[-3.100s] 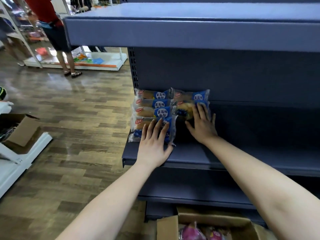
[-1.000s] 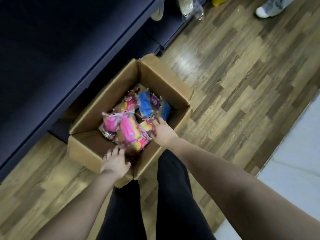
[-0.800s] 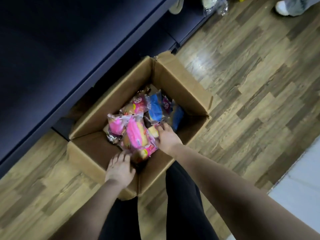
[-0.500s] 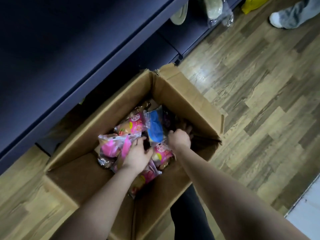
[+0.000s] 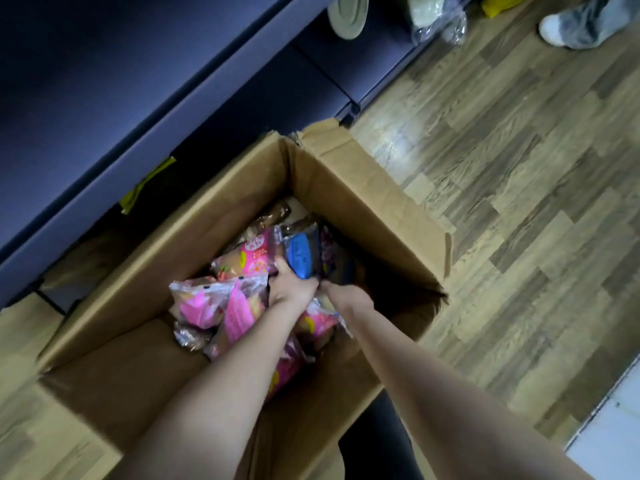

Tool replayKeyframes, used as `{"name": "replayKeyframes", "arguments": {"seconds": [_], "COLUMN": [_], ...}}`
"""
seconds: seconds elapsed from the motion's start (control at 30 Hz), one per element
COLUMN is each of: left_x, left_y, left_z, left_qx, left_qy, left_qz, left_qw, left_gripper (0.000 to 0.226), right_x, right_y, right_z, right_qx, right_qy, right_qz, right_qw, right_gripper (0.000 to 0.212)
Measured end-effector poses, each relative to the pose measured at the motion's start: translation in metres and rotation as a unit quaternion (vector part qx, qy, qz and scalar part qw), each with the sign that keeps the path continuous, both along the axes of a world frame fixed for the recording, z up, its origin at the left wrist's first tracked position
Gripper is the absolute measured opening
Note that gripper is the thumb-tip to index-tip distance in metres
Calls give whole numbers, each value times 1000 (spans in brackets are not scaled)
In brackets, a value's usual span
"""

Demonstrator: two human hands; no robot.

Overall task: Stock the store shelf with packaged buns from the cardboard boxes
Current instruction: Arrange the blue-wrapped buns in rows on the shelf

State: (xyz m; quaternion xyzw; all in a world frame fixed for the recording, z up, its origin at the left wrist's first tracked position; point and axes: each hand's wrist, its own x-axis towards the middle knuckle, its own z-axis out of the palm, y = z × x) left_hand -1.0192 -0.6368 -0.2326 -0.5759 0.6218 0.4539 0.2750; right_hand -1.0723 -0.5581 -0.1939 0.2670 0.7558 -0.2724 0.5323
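An open cardboard box (image 5: 363, 188) stands on the floor against the dark shelf unit (image 5: 104, 81). Inside lie several packaged buns, most in pink wrappers (image 5: 211, 303) and one in a blue wrapper (image 5: 300, 252). Both my arms reach down into the box. My left hand (image 5: 291, 289) grips the near end of the blue pack. My right hand (image 5: 346, 294) is beside it, deeper among the packs at the box's right side; its fingers are hidden in the shadow.
Wood-pattern floor (image 5: 519, 168) spreads to the right. A person's shoe and trouser leg (image 5: 581, 22) stand at the top right. A pale round item (image 5: 348, 12) and a clear bag (image 5: 436, 19) lie on the bottom shelf. A white base (image 5: 609, 438) sits at the lower right.
Earlier my hands were on the blue packs on the shelf. I have turned to the box; both hands have gone deeper in, and my left hand has moved from the pink packs to the blue pack.
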Motion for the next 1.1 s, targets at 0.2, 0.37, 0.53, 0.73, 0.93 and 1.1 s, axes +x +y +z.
{"name": "replayKeyframes", "arguments": {"seconds": [0.2, 0.37, 0.53, 0.73, 0.93, 1.1], "left_x": [52, 71, 88, 129, 122, 81], "left_y": [-8, -22, -25, -5, -24, -57], "left_z": [75, 137, 191, 242, 309, 373], "left_qx": [4, -9, -47, -51, -113, -180], "left_qy": [35, 42, 69, 62, 111, 176], "left_qz": [-43, -3, 26, -9, -101, -80], "left_qw": [998, 999, 996, 997, 982, 964], "left_gripper": [87, 82, 65, 80, 80, 74], "right_x": [35, 41, 36, 48, 25, -16], "right_y": [1, -11, -13, 5, 0, -28], "right_z": [68, 129, 185, 238, 303, 368], "right_qx": [27, -26, -74, -68, -83, -128], "right_qy": [77, 133, 181, 192, 251, 337], "right_qz": [129, 131, 147, 128, 161, 157], "right_qw": [988, 982, 970, 971, 951, 920], "right_gripper": [67, 75, 69, 70, 69, 67]}}
